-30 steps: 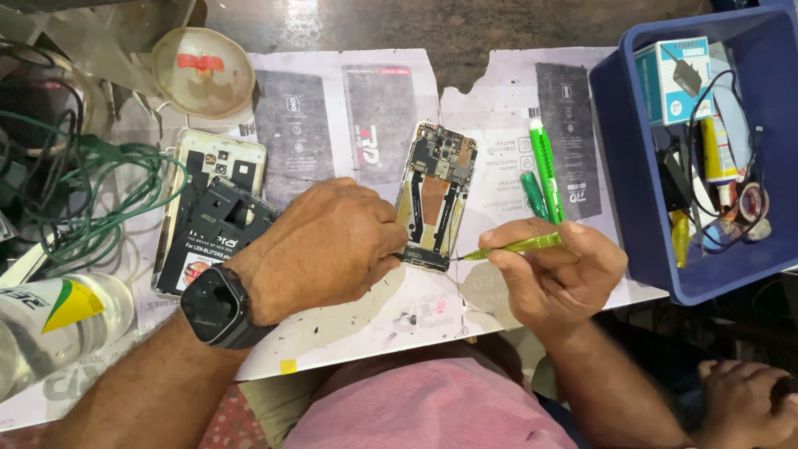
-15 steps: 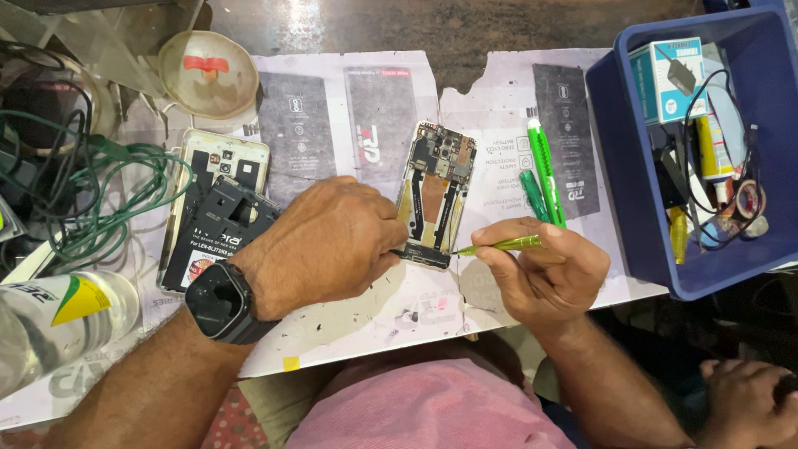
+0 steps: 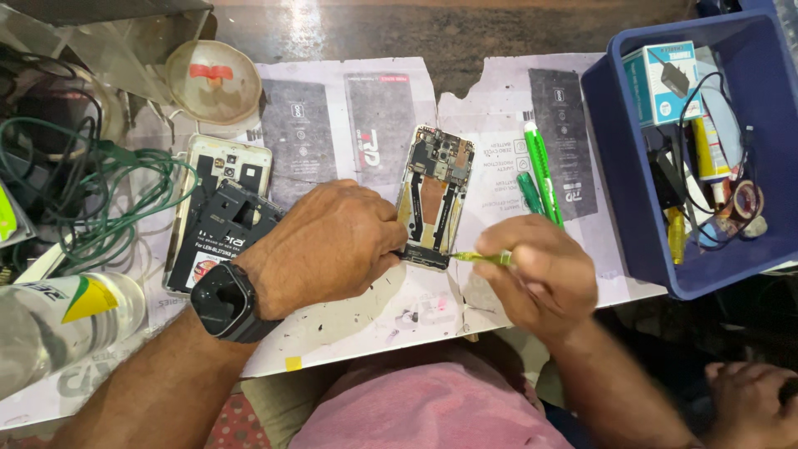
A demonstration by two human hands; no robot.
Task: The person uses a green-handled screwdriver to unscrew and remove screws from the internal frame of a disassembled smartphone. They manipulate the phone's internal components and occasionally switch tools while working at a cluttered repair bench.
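Opened phone (image 3: pixel 434 196), back cover off, lies flat on paper sheets (image 3: pixel 499 100) mid-table; left hand (image 3: pixel 332 241) fingers curled, pressing its near-left corner; right hand (image 3: pixel 540 274) pinching green tool (image 3: pixel 482 259), tip at phone's near edge. Risks, as judged: phone could skid on loose paper if hold slackens; tool tip could slip, gouge board or tear ribbon; tiny screws, if any, could roll off near edge unseen

Blue bin (image 3: pixel 632 249) walls the right; green cables (image 3: pixel 100 191) crowd the left.
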